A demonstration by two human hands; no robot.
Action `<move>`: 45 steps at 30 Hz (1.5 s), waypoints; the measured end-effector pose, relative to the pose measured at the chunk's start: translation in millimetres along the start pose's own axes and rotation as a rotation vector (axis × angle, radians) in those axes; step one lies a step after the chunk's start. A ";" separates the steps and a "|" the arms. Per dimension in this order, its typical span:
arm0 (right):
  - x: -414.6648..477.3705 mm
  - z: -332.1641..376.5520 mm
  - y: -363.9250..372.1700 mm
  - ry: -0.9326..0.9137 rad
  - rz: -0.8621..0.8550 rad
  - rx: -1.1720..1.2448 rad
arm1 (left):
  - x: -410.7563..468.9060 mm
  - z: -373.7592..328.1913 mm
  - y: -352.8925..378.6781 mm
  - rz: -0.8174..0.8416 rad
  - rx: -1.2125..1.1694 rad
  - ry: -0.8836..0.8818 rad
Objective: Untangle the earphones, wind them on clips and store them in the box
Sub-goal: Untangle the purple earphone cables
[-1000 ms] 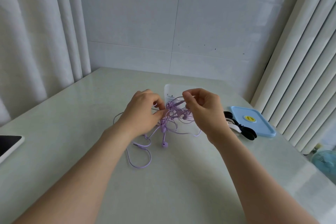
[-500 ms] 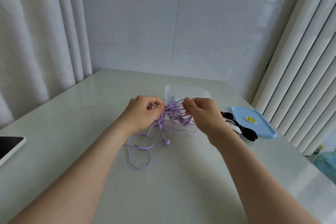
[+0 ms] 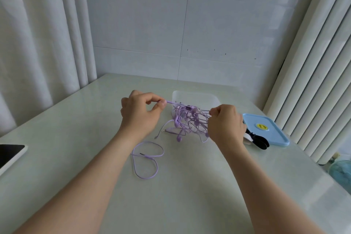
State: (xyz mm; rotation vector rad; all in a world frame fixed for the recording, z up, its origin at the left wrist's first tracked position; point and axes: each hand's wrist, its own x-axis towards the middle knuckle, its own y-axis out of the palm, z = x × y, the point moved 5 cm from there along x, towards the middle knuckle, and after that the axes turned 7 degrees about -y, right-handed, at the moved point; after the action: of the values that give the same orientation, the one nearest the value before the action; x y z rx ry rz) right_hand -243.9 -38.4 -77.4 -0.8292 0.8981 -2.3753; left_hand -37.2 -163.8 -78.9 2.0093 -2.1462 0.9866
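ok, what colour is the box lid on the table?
Light blue lid, with a round yellow sticker in its middle. Head view, right side.

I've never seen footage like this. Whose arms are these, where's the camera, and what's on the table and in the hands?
No machine: a person's two bare hands, filmed by one wide-angle head-worn camera looking forward and down. The left hand and right hand each pinch strands of a tangle of thin purple earphone cables, held up above the pale glossy table; one loose cable loop lies flat. Behind the tangle stands an open clear plastic box. To the right lie a flat blue plastic lid and black and white clips, partly hidden by the right hand. At the left edge: a white-framed dark-screened device.
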 end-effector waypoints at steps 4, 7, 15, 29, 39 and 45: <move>-7.2 18.5 8.0 -0.291 0.034 -0.125 | -2.1 -5.1 -0.8 -0.047 0.084 0.154; -17.0 39.8 1.3 -0.538 -0.093 0.171 | -6.8 -14.3 2.3 -0.037 0.111 0.285; -23.1 46.0 13.8 -0.548 0.080 0.297 | -10.0 -28.9 -5.6 0.014 -0.189 0.302; -6.2 29.4 0.8 -0.386 -0.057 0.476 | -17.7 -27.8 7.5 0.523 -0.022 0.105; -11.5 27.2 -9.3 -0.120 0.181 0.833 | -22.0 -23.9 17.5 0.618 -0.305 -0.160; -17.4 38.3 1.6 -0.215 0.371 0.898 | -24.3 -20.7 28.1 0.431 0.236 0.242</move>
State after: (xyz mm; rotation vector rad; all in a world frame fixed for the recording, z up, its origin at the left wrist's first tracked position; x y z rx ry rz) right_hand -205.4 -45.3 -61.8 -0.4695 -0.1333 -1.9836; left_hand -66.8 -133.8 -84.8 1.4220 -2.4660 1.5114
